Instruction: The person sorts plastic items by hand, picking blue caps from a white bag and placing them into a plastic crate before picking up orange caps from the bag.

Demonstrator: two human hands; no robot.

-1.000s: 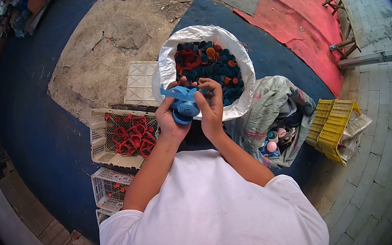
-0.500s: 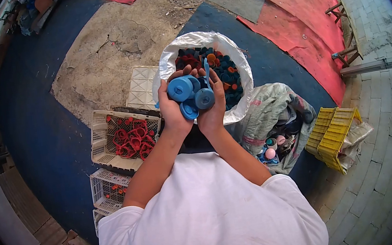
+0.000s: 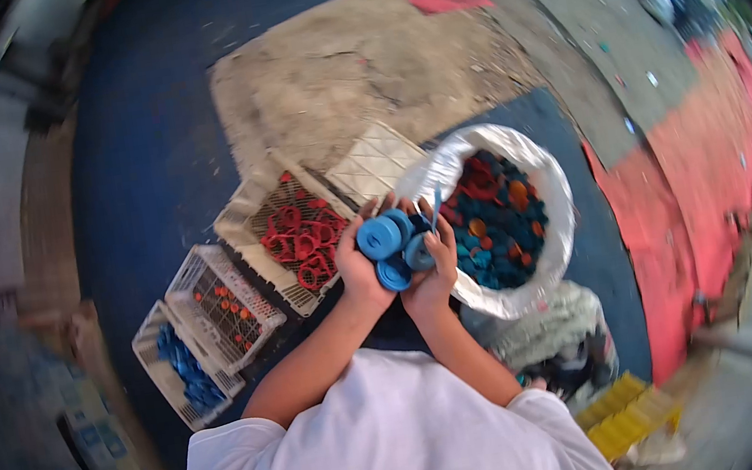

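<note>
Several blue plastic caps (image 3: 378, 237) lie cupped between my two hands. My left hand (image 3: 360, 271) curls around the left side of them, and my right hand (image 3: 434, 286) around the right side, where a thin blue strap sticks up. The hands sit close together, right of a pale crate (image 3: 245, 223) holding red caps or rings (image 3: 301, 231). Just to their right stands a round white sack (image 3: 558, 200), open at the top, with mixed dark green, red and orange caps (image 3: 500, 227) in it.
Left of the red pieces are a crate (image 3: 257, 314) with orange caps (image 3: 232, 305) and a crate (image 3: 156, 362) with blue pieces (image 3: 186, 372). A pale flat panel (image 3: 375, 160) lies behind my hands. At lower right are a grey-green sack (image 3: 552, 321) and a yellow crate (image 3: 627, 411).
My view has turned left, so the white sack now sits to the right of my hands and the crate of blue pieces shows. Both hands still cup the blue caps.
</note>
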